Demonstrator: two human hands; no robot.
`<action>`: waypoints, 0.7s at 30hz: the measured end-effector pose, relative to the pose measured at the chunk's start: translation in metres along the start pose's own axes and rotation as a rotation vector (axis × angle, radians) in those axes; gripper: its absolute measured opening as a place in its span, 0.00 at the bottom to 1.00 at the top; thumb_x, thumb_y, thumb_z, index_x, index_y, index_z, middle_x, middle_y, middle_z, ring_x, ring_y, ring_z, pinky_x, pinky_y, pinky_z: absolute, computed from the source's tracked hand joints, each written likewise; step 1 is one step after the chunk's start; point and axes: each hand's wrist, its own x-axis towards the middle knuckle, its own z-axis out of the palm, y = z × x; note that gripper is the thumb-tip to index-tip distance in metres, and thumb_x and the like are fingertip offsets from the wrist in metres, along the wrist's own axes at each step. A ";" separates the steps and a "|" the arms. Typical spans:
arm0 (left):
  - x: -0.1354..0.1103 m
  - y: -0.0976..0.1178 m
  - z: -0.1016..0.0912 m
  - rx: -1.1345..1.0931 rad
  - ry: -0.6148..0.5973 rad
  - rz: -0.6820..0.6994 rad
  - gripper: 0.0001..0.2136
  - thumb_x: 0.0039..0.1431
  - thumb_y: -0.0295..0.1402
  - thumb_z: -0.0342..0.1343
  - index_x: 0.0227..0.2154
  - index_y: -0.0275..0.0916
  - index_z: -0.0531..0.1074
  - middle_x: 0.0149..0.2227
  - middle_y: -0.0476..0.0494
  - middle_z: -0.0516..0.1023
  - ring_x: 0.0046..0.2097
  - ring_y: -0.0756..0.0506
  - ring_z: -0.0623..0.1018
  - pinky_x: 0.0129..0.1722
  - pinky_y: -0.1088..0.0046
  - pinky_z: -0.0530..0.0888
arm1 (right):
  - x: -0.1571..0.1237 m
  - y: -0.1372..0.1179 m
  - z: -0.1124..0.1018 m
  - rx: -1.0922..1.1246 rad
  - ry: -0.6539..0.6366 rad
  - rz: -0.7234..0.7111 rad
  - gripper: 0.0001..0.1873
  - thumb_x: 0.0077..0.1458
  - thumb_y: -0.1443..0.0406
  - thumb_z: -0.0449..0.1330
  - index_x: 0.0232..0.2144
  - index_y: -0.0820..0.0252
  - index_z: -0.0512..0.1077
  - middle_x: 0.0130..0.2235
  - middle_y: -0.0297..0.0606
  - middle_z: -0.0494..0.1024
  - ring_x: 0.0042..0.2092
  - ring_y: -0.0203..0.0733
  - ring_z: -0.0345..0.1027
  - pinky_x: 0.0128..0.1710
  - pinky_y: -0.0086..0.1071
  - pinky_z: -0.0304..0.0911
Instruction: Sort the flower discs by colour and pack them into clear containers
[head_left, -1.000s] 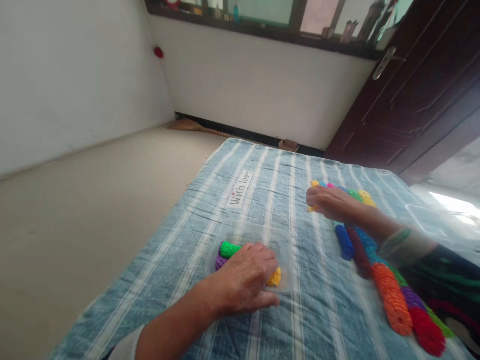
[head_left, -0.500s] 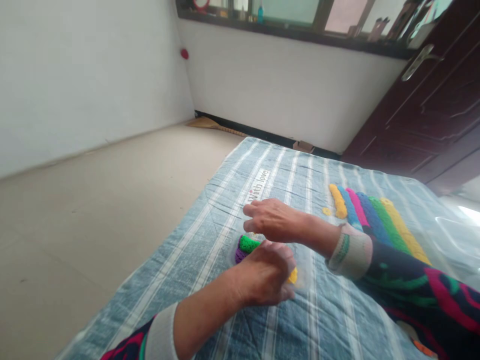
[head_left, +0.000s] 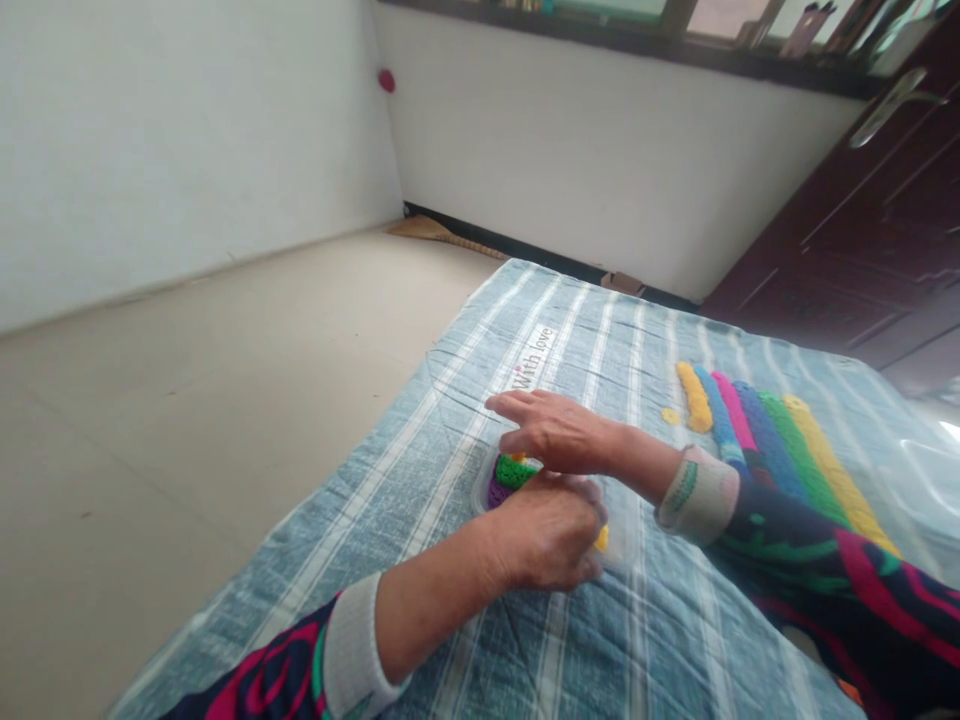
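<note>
- The worktop (head_left: 435,440) is the biggest thing I see from here; a blue cloth (head_left: 637,620) with white stripes lies over it, a bit wrinkled;
- on its right side bumpy rows lie side by side: a long yellow row (head_left: 840,475), a green row (head_left: 806,460), a dark blue row (head_left: 769,440), a pink row (head_left: 733,412), a light blue row (head_left: 716,405) and a short yellow row (head_left: 694,397);
- the clear box (head_left: 480,490) is on the cloth under both hands; it looks thin, light and maybe slippery, so I would hold it by the rim;
- the left hand (head_left: 559,530) is curled over the box; its back hides what is under it, so I cannot tell if it is clamped on anything;
- the right hand (head_left: 566,430) is just past the left one, with its front finger stuck out; I cannot tell if it grips;
- the green roll (head_left: 514,472) and purple roll (head_left: 499,494) sit side by side in the box's left end; they look soft and light, and a hard squeeze might spoil them; I would hold each gently round the middle;
- one yellow bit (head_left: 602,538) peeks out past the left hand; another yellow piece (head_left: 518,457) shows under the right hand;
- a tiny yellow disc (head_left: 670,416) lies alone near the short yellow row; I would pinch its edge.
</note>
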 end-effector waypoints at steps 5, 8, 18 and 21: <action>0.001 -0.002 0.004 0.024 0.023 0.011 0.12 0.54 0.37 0.55 0.37 0.33 0.73 0.37 0.37 0.77 0.39 0.37 0.77 0.45 0.58 0.72 | -0.010 0.002 0.007 -0.022 0.043 0.047 0.07 0.62 0.67 0.55 0.36 0.60 0.73 0.47 0.45 0.67 0.44 0.43 0.62 0.38 0.36 0.60; 0.001 -0.002 0.004 0.016 0.027 0.006 0.13 0.54 0.37 0.55 0.38 0.33 0.72 0.38 0.36 0.77 0.41 0.37 0.77 0.47 0.57 0.71 | -0.008 0.003 0.011 -0.057 0.050 0.058 0.06 0.62 0.67 0.53 0.36 0.61 0.71 0.43 0.44 0.68 0.40 0.41 0.61 0.35 0.35 0.59; 0.001 -0.003 -0.003 -0.080 -0.015 -0.048 0.11 0.53 0.33 0.53 0.39 0.35 0.70 0.41 0.38 0.76 0.44 0.37 0.76 0.48 0.59 0.69 | -0.003 0.008 0.014 -0.066 0.009 0.122 0.06 0.64 0.69 0.49 0.35 0.60 0.65 0.37 0.38 0.67 0.36 0.39 0.60 0.29 0.32 0.55; 0.001 -0.005 -0.003 -0.123 0.016 -0.074 0.09 0.52 0.32 0.53 0.37 0.37 0.69 0.41 0.39 0.76 0.44 0.38 0.75 0.47 0.60 0.69 | -0.005 0.010 0.011 -0.057 -0.003 0.129 0.05 0.63 0.69 0.48 0.38 0.57 0.64 0.40 0.38 0.67 0.38 0.39 0.61 0.30 0.31 0.55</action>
